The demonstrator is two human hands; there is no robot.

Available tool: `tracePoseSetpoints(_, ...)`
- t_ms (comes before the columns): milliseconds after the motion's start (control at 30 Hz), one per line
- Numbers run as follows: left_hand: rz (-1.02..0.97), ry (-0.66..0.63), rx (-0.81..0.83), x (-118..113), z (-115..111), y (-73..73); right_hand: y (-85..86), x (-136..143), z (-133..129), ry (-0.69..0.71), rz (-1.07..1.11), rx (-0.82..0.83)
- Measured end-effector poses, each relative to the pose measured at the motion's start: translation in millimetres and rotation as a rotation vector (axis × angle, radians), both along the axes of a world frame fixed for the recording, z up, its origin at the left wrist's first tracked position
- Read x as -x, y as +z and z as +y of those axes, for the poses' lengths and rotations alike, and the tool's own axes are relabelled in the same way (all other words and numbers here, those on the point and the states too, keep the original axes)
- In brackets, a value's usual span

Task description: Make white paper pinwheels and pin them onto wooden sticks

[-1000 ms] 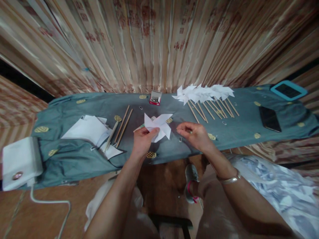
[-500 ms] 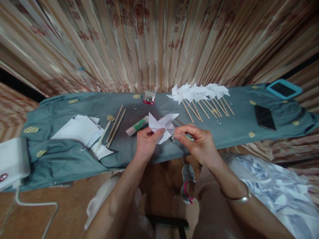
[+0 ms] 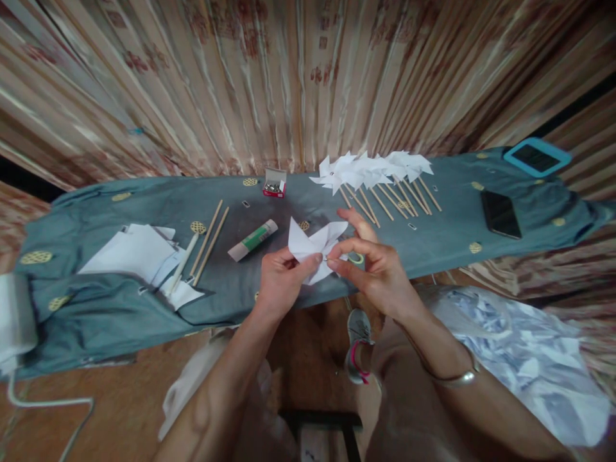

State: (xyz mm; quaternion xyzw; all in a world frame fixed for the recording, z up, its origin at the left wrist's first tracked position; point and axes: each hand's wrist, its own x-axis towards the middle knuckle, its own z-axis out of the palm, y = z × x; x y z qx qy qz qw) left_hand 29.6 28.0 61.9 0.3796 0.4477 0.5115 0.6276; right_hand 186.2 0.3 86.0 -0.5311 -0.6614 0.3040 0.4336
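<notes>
A white paper pinwheel [image 3: 308, 245] is pinched between the thumb and fingers of my left hand [image 3: 282, 282], above the front edge of the cloth-covered table. My right hand [image 3: 380, 269] has its thumb and index finger closed on a small metal pin [image 3: 326, 258] at the pinwheel's middle, with another finger raised. A ring-shaped pale green handle [image 3: 357, 258] shows beside the right fingers; what it belongs to is hidden. Behind the hands lies a glue stick [image 3: 253, 240], and farther back stands an open red box [image 3: 274, 184] of small metal pieces.
Several finished pinwheels [image 3: 375, 170] on sticks lie at the back right. Two wooden sticks [image 3: 210, 245] and white paper sheets [image 3: 129, 253] are at left. A phone [image 3: 500, 213] and a blue-framed device [image 3: 538, 157] lie at right. A bag of paper [image 3: 524, 359] sits below.
My right thumb and index finger have come to the pinwheel's middle, and another right finger has lifted. The pinwheel is turned a little. The camera view has shifted slightly, moving the table items left.
</notes>
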Motion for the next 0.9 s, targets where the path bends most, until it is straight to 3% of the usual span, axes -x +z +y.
tracePoseSetpoints(900, -0.022, -0.061, -0.003, 0.0, -3.0, 1.0, -4.9, -4.5, 2.6, 0.071, 0.113, 0.084)
